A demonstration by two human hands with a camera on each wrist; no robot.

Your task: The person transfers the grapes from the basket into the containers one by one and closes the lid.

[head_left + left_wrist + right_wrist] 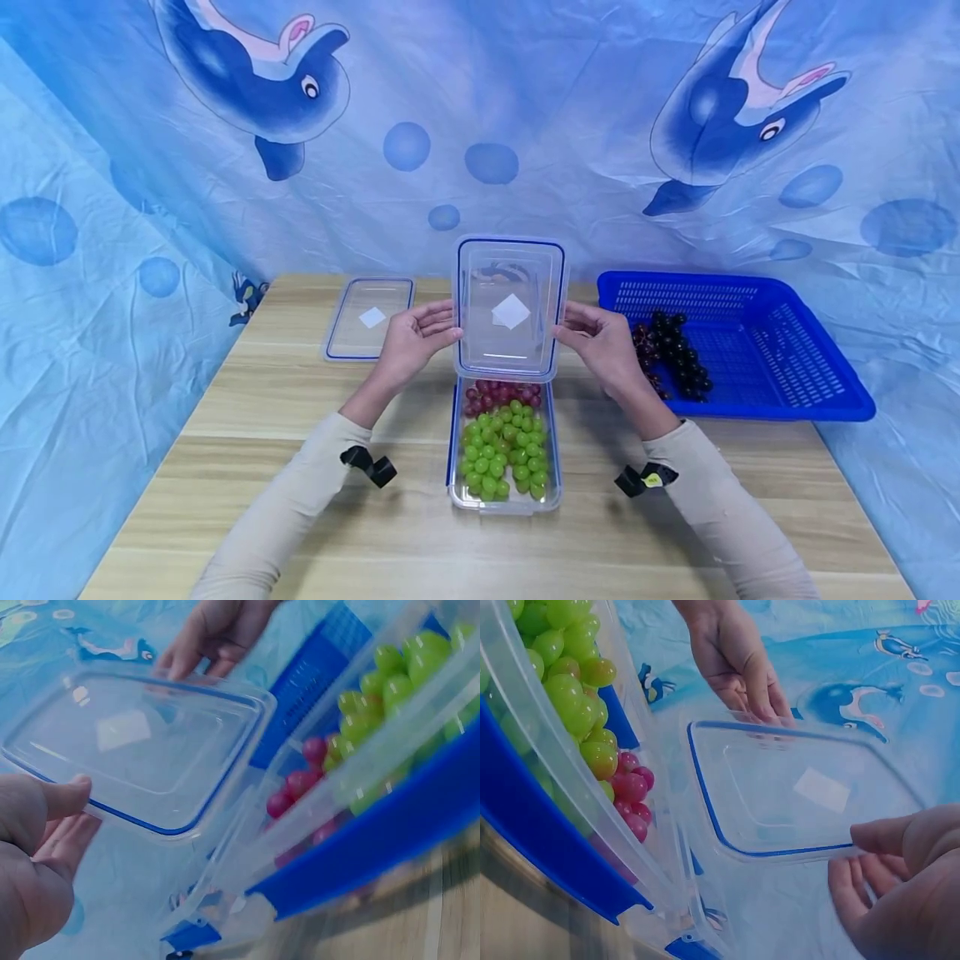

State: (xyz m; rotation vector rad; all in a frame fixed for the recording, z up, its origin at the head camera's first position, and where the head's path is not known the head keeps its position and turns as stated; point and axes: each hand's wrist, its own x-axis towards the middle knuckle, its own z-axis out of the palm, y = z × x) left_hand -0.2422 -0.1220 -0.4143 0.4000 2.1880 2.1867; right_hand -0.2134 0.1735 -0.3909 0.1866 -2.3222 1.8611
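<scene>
Both hands hold up a clear plastic lid [487,350] with a blue seal, tilted upright above the far end of a food container [557,492]. My left hand [414,340] pinches the lid's left edge between thumb and fingers, and my right hand [603,343] pinches its right edge. A white square label shows on the lid. Inside the container lie green grapes [487,454] in front and red grapes [502,394] at the far end, partly hidden by the lid. Blue clips run along the container's sides, seen in the left wrist view.
A second clear lid [371,342] with a blue seal lies flat at the back left of the wooden table [375,550]. At the back right stands a blue plastic basket [780,408] holding dark grapes [684,362]. A blue dolphin-print sheet [480,100] hangs behind the table.
</scene>
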